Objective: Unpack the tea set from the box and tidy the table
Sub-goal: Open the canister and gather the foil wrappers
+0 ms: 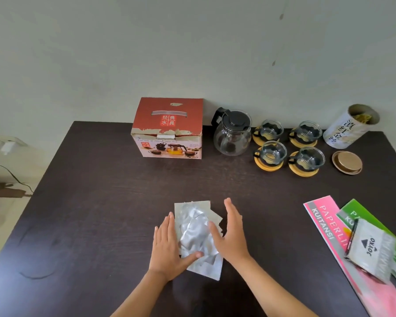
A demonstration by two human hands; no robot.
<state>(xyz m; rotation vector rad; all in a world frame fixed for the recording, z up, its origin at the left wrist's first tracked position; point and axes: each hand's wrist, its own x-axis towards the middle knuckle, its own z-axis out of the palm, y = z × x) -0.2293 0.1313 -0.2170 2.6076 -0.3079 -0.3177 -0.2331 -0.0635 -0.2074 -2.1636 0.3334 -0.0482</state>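
— Where, the crumpled silvery-grey packing sheets (198,234)?
— Near edge of the dark wooden tabletop (101,202), flat between both hands; long axis running away from the body. Left hand (167,245) pressed on the left edge, thumb over the foil; right hand (232,234) on edge at the right side. Both grips wide, fingers straight, holding nothing. Equally near.
— Tea set?
— Out already: red cardboard box (168,128) at the back, glass teapot with black lid (232,133) just beside.
— Legible writing?
— "PAPERLINE KUITANSI" on the pink booklet (325,227); "JOYKO" on the small grey packet (370,248).
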